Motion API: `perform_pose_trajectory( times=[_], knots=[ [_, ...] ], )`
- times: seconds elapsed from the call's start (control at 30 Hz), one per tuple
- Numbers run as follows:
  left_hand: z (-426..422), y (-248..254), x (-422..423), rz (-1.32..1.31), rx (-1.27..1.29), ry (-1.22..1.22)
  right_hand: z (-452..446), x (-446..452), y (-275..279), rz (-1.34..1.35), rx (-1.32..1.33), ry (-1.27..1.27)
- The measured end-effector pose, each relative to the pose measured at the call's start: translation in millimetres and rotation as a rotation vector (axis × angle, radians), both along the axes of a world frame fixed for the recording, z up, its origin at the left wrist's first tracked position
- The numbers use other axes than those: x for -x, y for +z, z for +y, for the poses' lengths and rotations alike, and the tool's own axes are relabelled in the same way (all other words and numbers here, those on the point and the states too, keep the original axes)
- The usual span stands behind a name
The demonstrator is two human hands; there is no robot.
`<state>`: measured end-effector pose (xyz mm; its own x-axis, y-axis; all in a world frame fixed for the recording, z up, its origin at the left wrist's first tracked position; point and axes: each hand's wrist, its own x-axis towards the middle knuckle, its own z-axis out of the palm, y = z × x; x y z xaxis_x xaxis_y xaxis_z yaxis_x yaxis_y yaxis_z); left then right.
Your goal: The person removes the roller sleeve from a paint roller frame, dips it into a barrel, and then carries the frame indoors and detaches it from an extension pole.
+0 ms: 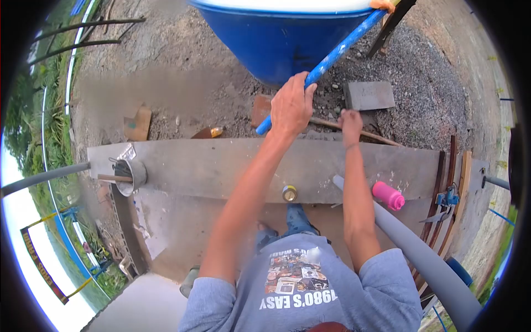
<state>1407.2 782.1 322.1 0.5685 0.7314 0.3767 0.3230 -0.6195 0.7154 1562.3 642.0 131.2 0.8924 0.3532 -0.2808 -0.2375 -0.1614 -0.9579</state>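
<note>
My left hand (291, 105) is wrapped around a blue pole (338, 52) with white paint splashes, near its lower end. The pole slants up to the right, where its orange-wrapped top crosses the rim of a large blue tub (276, 41). My right hand (351, 126) has curled fingers and is lower and to the right, apart from the pole. A thin wooden stick (379, 136) passes at or behind this hand; whether the hand grips it, I cannot tell. A grey concrete block (369, 96) lies just beyond the right hand.
A grey ledge (232, 166) runs across in front of me. On it are a metal pail (133, 176), a small can (289, 192), a pink bottle (388, 195) and clamped wooden strips (449, 199). A thick grey pipe (426, 260) slants past my right side. Gravel (431, 83) lies beyond.
</note>
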Motion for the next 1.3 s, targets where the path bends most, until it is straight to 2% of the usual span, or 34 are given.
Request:
perform_pose_trajectory(
  times=[0.07, 0.13, 0.23, 0.4, 0.5, 0.53, 0.7, 0.8, 0.87, 1.07, 1.17, 1.3],
  knots=[
    [-4.3, -13.3, -1.0, 0.004, -0.02, -0.038, -33.4, 32.6, -46.4, 0.156, 0.225, 0.143],
    [-12.1, -22.4, 2.5, 0.121, -0.007, -0.09, -31.4, 47.0, -29.1, 0.139, 0.317, 0.141],
    [-24.2, -28.3, 6.7, 0.357, 0.082, -0.232, -8.5, 28.2, 19.2, 0.021, 0.093, 0.081],
    [-41.3, -14.2, -2.9, 0.455, 0.124, -0.413, 21.6, 4.5, 156.7, -0.119, -0.276, 0.164],
    [-47.7, -7.1, -7.5, 0.525, 0.149, -0.517, 26.6, 0.0, 165.1, -0.373, -0.178, 0.126],
    [-48.8, -4.6, -8.0, 0.544, 0.162, -0.55, 23.8, 9.4, 182.7, -0.369, -0.134, 0.149],
    [-43.6, -3.1, -1.3, 0.6, 0.211, -0.62, 8.8, 19.0, 172.6, -0.309, -0.1, 0.144],
    [-29.7, 1.5, 5.4, 0.541, 0.165, -0.544, -2.4, 16.0, 162.7, -0.312, 0.006, 0.188],
    [-14.7, 7.8, 9.2, 0.468, 0.095, -0.475, -8.1, 16.7, 154.8, -0.312, -0.013, 0.175],
    [34.6, 75.3, -3.2, 0.118, -0.259, -0.183, -24.4, 18.8, 153.4, -0.294, -0.056, 0.172],
    [53.0, 86.4, -12.5, 0.247, -0.528, -0.034, -32.8, 21.2, 154.6, -0.304, -0.057, 0.172],
    [58.5, 89.0, -17.2, 0.376, -0.55, -0.026, -39.2, 23.7, 155.7, -0.291, -0.06, 0.166]
  ],
)
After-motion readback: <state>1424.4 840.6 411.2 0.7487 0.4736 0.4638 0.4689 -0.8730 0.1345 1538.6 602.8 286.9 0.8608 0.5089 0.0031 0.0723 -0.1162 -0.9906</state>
